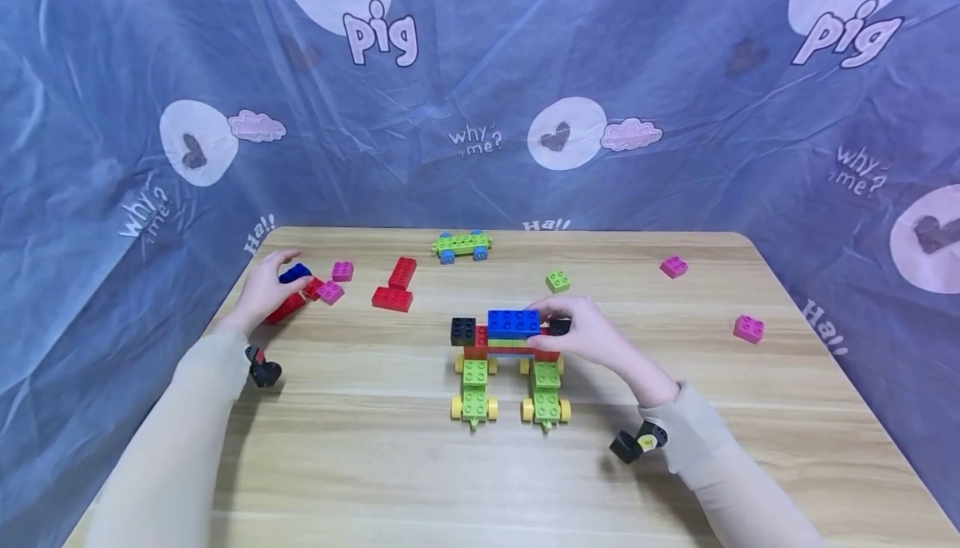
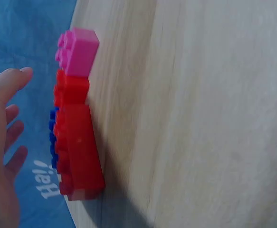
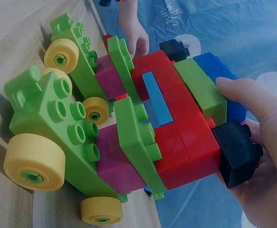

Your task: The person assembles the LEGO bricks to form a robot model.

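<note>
Near the middle of the table stands a toy-brick model (image 1: pixel 513 348) on two lime wheeled bases (image 1: pixel 475 398) with yellow wheels. Purple, lime and red bricks rise from the bases, with black bricks (image 3: pixel 238 152) at both ends and a long blue brick (image 1: pixel 513 321) on top. My right hand (image 1: pixel 581 330) grips the model's upper right end, thumb in front and fingers behind. At the table's left edge, my left hand (image 1: pixel 262 288) hovers around a blue brick (image 1: pixel 296 273), thumb and fingers apart. Close by lie a long red brick (image 2: pixel 82 147), a small red brick (image 2: pixel 75 90) and a pink brick (image 2: pixel 82 52).
Two red bricks (image 1: pixel 392 298) lie left of centre. Behind them is a lime wheeled base (image 1: pixel 461 244) with blue wheels. A small lime brick (image 1: pixel 557 281) sits behind the model, while pink bricks (image 1: pixel 748 329) lie to the right. Patterned blue cloth (image 1: pixel 465 82) encloses the table's back and sides.
</note>
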### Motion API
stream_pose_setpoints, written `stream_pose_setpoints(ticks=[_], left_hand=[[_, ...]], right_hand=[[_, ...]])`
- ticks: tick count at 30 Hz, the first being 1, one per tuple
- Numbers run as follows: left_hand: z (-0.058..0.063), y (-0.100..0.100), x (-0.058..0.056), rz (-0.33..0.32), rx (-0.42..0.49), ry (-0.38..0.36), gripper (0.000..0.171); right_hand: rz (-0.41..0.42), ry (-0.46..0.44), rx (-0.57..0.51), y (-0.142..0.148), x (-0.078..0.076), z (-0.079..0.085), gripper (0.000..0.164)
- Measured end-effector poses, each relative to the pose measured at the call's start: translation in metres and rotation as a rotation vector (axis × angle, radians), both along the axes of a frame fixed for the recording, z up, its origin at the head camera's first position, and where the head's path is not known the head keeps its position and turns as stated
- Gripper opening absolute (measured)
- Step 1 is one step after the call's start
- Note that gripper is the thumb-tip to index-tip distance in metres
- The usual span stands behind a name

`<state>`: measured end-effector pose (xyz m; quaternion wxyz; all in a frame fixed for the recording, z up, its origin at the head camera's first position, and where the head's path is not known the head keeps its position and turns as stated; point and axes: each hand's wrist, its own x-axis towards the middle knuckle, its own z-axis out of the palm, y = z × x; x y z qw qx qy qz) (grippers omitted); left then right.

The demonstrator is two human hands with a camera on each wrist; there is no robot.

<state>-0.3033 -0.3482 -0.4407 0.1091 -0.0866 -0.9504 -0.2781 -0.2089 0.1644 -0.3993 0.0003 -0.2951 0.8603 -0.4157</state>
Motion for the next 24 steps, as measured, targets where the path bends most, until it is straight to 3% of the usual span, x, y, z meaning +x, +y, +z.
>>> stream_pose_setpoints(ticks=[14,24], left_hand=[[-0.001,-0.016,-0.012,-0.013,-0.048,-0.266,0.065],[-0.001,-0.022,-0.019,-0.01,-0.048,-0.342,0.062]], right_hand=[[0.001,-0.008,-0.006,0.001,0.001,-0.004,0.04],[0.003,-0.007,-0.019,0.002,0.001,-0.005,0.039]])
